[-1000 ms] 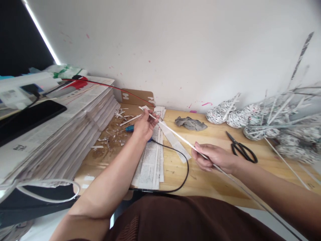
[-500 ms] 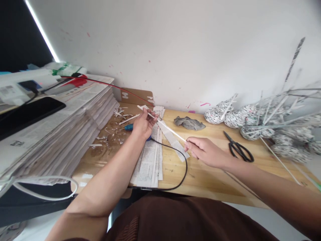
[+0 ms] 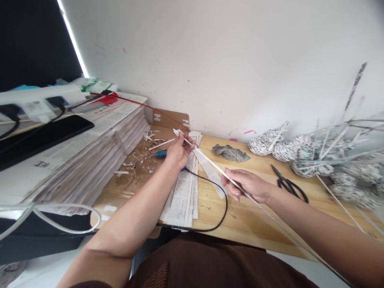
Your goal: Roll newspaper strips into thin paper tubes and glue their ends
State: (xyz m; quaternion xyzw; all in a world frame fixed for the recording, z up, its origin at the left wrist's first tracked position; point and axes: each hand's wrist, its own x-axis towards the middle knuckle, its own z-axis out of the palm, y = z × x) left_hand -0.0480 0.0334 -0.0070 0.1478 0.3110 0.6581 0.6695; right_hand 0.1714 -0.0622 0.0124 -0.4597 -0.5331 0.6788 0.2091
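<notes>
A long thin white paper rod [image 3: 211, 163] slants from upper left to lower right across both hands. My left hand [image 3: 179, 151] is closed on its upper end, where a loose white paper flap sticks out past the fingers. Farther down, my right hand [image 3: 240, 184] pinches the rod between thumb and fingers, and the rod runs on below my right forearm. A flat paper strip [image 3: 209, 170] lies on the wooden table [image 3: 255, 218] between the hands. Long newspaper strips [image 3: 181, 200] lie below my left hand, beside a blue-handled tool [image 3: 161, 153].
Tall newspaper stack [image 3: 120, 148] at left bears a black phone [image 3: 54, 136] and a power strip [image 3: 39, 106]. Paper scraps [image 3: 129, 165] lie on cardboard. A grey cloth [image 3: 231, 153], black scissors [image 3: 289, 184] and woven paper shapes [image 3: 300, 148] are at right. A black cable [image 3: 225, 208] loops forward.
The view has shifted slightly left. My right hand's fingers have loosened a little and turned around the rod, whose lower length now shows past that hand.
</notes>
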